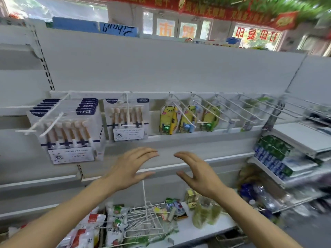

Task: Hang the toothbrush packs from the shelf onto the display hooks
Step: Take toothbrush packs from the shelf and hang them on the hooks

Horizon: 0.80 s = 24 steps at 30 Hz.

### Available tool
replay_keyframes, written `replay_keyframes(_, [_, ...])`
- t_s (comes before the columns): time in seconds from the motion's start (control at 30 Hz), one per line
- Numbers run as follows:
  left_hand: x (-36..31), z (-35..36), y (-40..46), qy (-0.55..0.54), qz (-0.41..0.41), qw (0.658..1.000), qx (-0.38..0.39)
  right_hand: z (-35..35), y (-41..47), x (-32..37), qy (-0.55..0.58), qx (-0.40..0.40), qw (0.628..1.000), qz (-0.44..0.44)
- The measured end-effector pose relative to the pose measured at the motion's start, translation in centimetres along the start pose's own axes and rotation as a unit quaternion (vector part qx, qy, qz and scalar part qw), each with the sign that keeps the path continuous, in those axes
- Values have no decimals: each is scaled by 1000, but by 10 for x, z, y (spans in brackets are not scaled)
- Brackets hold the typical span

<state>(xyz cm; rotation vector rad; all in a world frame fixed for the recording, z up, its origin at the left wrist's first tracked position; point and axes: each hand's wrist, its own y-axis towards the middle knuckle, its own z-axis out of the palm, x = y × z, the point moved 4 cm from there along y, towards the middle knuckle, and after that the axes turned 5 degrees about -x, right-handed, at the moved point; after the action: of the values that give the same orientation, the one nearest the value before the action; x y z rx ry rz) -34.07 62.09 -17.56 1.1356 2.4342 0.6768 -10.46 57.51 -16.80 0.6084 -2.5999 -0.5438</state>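
- Far left: stack of white 6-pc toothbrush packs (pixel 71 133) hangs on a white display hook (pixel 52 124), near full to the tip. Don't add there; no room left, I'd say.
- Next hook right (pixel 128 113) carries what looks like one white pack (pixel 128 120) at the back w/ plenty of prong free. Best target for more of the same type.
- Left hand (pixel 129 167): fingers straight, spread apart, holding nothing, hovering below the hook rail, in front of the bare shelf edge (pixel 179 166).
- Right hand (pixel 195 172): fingers apart too, thumb out, nothing held, just right of the left hand, fingertips near each other but not touching.
- Right of centre: three yellow bear kids' packs (pixel 169 120) hang one per hook; further right the hooks (pixel 250 108) look bare, though blur makes that hard to confirm.
- Low near shelf (pixel 206 228): loose white wire hooks (pixel 145 213) and mixed packets (pixel 114 217); I can't pick out toothbrush packs there for sure.
- Step in hand, as I read it: reach down for the next pack. Do it well: take one pack by its top card, find the hang hole, line the hole w/ the prong tip, slide straight back, face fwd, same type together.
- Steady the prong w/ the other hand; those wires prob flex.
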Motion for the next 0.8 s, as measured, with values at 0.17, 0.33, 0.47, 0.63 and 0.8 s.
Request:
replay_keyframes(0.17, [-72,45,58,-13,13,1000,-8,-54,-50,-70,-26,0,1000,5])
replay_keyframes(0.33, [-155,99,117,-39,24,999,5,-115,-101,-148,-41,-5,999,18])
replay_keyframes(0.47, [-216,138,169,-65,40,997,12,-159,-143,-209,-52,-5,998,32])
replay_keyframes(0.63, [-267,179,222,-76,56,995,21,-199,-183,-274,-72,-6,996,52])
replay_keyframes(0.8, [-301,230,281,-81,67,994,37,-229,-205,-350,-73,-20,994,84])
